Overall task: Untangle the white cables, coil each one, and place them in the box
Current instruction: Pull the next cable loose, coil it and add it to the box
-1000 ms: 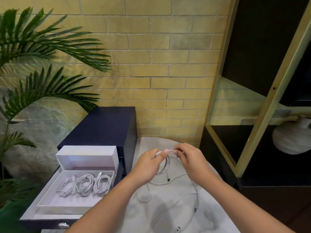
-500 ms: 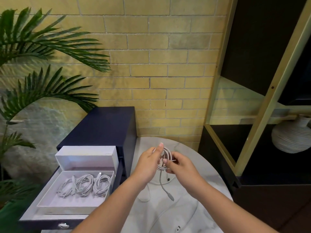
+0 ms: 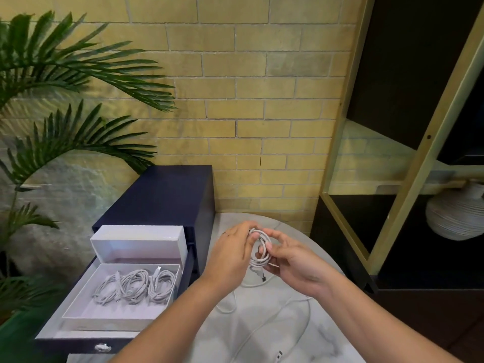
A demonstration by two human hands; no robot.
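Two hands meet over the far part of the round marble table [image 3: 262, 336]. Between them is one coiled white cable [image 3: 259, 254], a tight upright loop. The left hand [image 3: 230, 252] curls its fingers round the coil's 9 o'clock side, and the right hand [image 3: 296, 268] pinches its 3 o'clock side between thumb and fingertips. A short tail with a dark plug [image 3: 263, 279] hangs from the coil at 6 o'clock.

At 6 o'clock from the hands, loose cable [image 3: 301, 313] lies in slack curves on the marble. Whether it is one cable or two cannot be told. One connector [image 3: 279, 355] shows near the bottom edge.

At 8 o'clock from the hands there is one white box [image 3: 86, 309], open and sitting in the pulled-out drawer [image 3: 78, 341] of a navy cabinet [image 3: 162, 197]. The box holds three coiled cables side by side along its far half: one at the left [image 3: 107, 288], one in the middle [image 3: 135, 284] and one at the right [image 3: 162, 285]. One white lid [image 3: 138, 243] lies just behind the box at 12 o'clock, hollow side up.

At 3 o'clock from the hands, one ribbed pale vase [image 3: 455, 216] sits in the dark shelf unit [image 3: 419, 153]. One palm [image 3: 65, 74] fills the 10 o'clock corner.
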